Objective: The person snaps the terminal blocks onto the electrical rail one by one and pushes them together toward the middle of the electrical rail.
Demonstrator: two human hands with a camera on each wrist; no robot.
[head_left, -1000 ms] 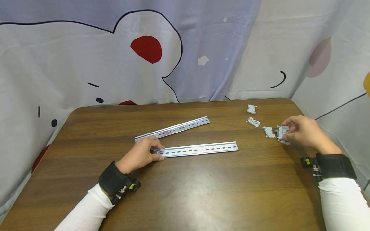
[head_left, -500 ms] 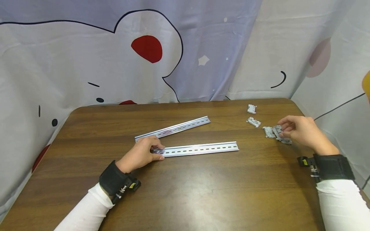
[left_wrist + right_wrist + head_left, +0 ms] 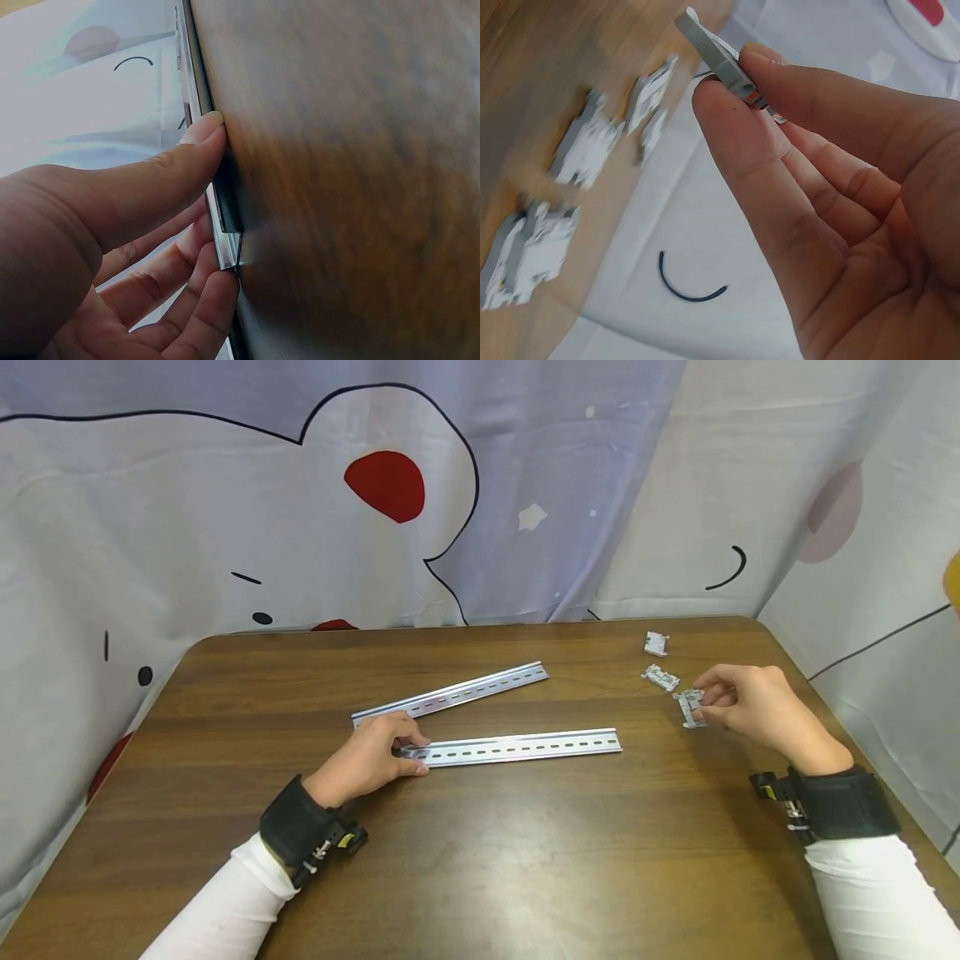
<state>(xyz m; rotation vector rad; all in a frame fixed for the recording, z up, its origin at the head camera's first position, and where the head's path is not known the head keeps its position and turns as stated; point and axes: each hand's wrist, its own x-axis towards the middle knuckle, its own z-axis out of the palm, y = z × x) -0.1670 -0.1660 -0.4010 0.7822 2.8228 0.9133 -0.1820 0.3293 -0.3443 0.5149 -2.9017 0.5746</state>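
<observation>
My left hand grips the left end of the nearer slotted metal DIN rail, thumb on its near edge and fingers on the far one. In the left wrist view the rail's end shows between thumb and fingers. Over at the right, my right hand pinches a thin grey-white terminal block between thumb and index finger, held above the table. More terminal blocks lie on the wood, such as one and an overlapping group; in the head view the hand hides some of them.
A second DIN rail lies slanted behind the first. Two loose terminal blocks, one flat and one angled, lie toward the back right. A patterned curtain hangs along the rear edge of the brown table.
My right hand has picked up a terminal block from the group at the right and moved left with it. The left hand stays on the rail.
</observation>
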